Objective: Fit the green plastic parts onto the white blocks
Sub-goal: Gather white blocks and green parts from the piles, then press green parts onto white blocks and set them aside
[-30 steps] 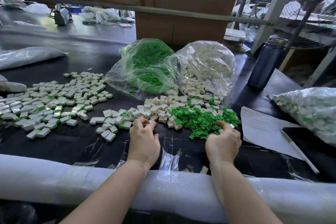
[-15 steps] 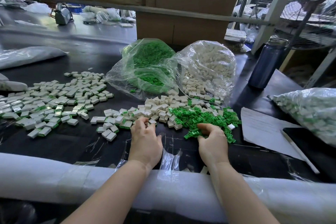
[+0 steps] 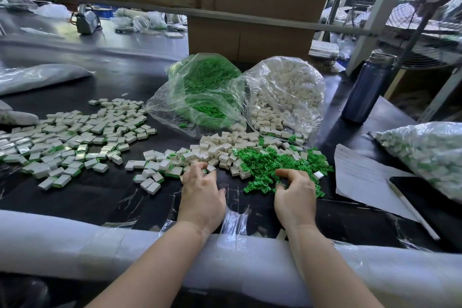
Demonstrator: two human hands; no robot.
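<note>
On the table, the right hand has drawn back, grip curled on green parts; the left hand's grip stays pinching a white block.

Bright daylight upper right; wide-angle edges curve.

On the table, 2 open bags stand far of centre, the bag of clip parts left of the bag of blocks. Near them lie a loose pile of blocks and, to its right, a heap of clips. Fitted blocks spread at left. A bottle stands far right; a paper lies nearer, another full bag beside it.
</note>
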